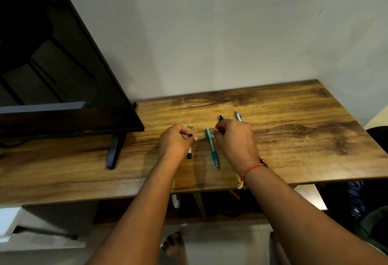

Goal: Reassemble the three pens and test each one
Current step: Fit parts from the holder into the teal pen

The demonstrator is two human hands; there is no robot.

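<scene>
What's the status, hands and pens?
Left hand grips black barrel, right hand grips black pen part. Teal pen flat on desk between them, small teal piece loose. White pen beyond right hand.

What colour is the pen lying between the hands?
Teal; the pen shows best in head view.

teal pen: flat, tip nearward;
black barrel: just left of teal pen;
black part: just right;
white pen: farther right

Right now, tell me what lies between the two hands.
The teal pen lies between the left hand and the right hand, in the head view.
</scene>
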